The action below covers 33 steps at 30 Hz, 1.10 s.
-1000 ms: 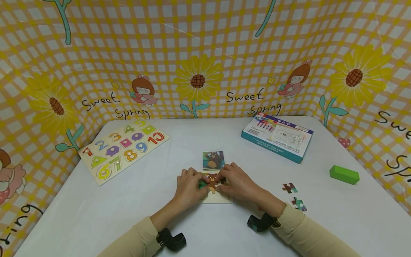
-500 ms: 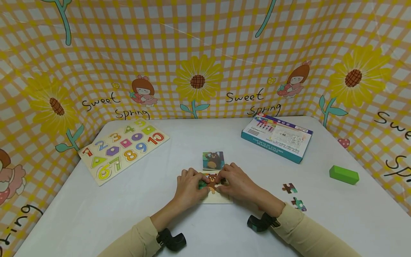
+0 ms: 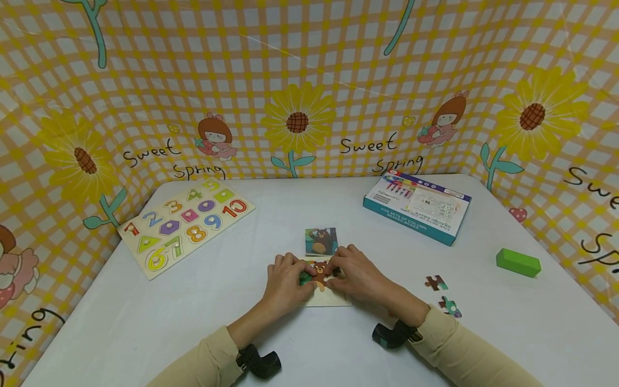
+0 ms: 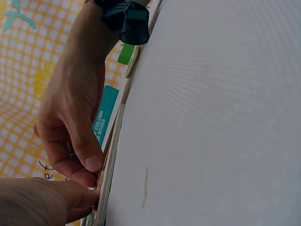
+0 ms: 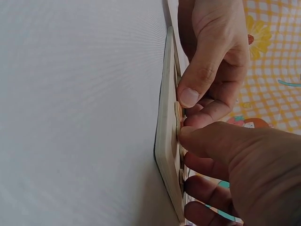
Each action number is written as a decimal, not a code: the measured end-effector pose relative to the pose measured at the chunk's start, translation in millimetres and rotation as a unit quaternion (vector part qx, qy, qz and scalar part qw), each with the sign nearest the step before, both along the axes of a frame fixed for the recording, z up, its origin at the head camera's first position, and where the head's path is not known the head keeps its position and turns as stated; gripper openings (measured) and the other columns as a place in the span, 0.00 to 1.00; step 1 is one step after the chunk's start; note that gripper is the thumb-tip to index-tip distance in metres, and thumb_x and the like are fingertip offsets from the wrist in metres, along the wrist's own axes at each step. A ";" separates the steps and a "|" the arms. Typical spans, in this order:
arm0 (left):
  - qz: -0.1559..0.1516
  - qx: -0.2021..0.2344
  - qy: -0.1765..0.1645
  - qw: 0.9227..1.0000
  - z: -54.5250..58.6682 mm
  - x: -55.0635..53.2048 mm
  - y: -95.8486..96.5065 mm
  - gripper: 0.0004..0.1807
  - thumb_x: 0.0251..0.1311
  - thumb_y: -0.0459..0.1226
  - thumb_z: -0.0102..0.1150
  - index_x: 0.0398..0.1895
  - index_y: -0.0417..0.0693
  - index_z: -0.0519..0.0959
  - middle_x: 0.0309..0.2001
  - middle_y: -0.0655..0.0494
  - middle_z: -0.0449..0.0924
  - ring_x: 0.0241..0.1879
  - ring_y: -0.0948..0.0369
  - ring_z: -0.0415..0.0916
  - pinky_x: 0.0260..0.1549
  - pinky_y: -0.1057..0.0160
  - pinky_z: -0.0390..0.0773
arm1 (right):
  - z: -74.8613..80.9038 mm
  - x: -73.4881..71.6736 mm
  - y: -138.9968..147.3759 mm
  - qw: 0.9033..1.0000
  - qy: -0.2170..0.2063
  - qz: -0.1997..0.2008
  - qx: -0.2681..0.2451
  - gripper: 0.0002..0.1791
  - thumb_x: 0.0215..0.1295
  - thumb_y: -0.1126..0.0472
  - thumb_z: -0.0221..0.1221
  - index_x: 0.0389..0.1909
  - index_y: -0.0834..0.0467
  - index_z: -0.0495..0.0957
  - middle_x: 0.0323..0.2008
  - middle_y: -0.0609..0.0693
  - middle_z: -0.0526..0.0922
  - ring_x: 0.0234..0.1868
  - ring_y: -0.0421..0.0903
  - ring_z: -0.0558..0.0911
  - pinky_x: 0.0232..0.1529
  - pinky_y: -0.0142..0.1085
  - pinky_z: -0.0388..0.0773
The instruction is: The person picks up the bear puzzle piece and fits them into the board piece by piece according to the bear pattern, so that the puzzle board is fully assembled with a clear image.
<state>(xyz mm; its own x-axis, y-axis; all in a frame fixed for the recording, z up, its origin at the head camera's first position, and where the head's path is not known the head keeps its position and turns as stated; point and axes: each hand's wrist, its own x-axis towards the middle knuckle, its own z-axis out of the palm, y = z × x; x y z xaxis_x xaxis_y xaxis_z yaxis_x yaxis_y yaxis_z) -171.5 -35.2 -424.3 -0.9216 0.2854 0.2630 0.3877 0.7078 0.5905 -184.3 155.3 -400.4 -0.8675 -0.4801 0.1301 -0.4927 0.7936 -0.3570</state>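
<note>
Holding almost exactly the pose of a second ago, the left hand [image 3: 285,282] and right hand [image 3: 360,274] meet in the head view over a bear puzzle [image 3: 319,274] on its pale tray [image 3: 326,300], in the middle of the table [image 3: 261,231]. Each hand's thumb and bent index finger pinch at the puzzle from its own side; only the left hand seems to have shifted, and very slightly. A bear card [image 3: 321,241] lies just beyond the tray. Off to the right, a brown puzzle piece [image 3: 437,283] and a teal puzzle piece [image 3: 451,307] lie loose, exactly where they were, so the picture looks to be still short of them. This stillness reads as a pause for aligning or pressing pieces rather than for bringing one over. From the left wrist, the right hand's thumb and index tips come close together at the tray's edge, while the left hand reaches in from below. From the right wrist, the left hand's thumb bears on the puzzle and the right hand's fingers stand apart along it; some piece edges appear raised above the tray, which suggests that they are not yet seated flat.
</note>
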 end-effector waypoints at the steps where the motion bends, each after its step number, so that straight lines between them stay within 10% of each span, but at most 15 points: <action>1: 0.000 -0.001 0.000 1.000 -0.1 0.1 0.1 0.07 0.49 0.41 0.65 0.32 0.54 0.83 0.36 0.55 0.71 0.39 0.59 0.61 0.38 0.59 0.57 | 0.2 0.1 0.1 1.000 0.000 0.000 -0.001 0.07 0.51 0.55 0.68 0.30 0.50 0.83 0.32 0.43 0.75 0.37 0.40 0.66 0.38 0.33 0.62; 33: -0.006 0.011 -0.005 1.000 -1.5 0.1 -0.9 0.07 0.50 0.40 0.64 0.34 0.53 0.83 0.37 0.54 0.71 0.38 0.59 0.59 0.37 0.59 0.55 | 27.6 10.4 100.2 0.996 0.022 -0.088 0.007 0.11 0.53 0.57 0.66 0.38 0.54 0.83 0.40 0.50 0.79 0.45 0.48 0.69 0.43 0.41 0.69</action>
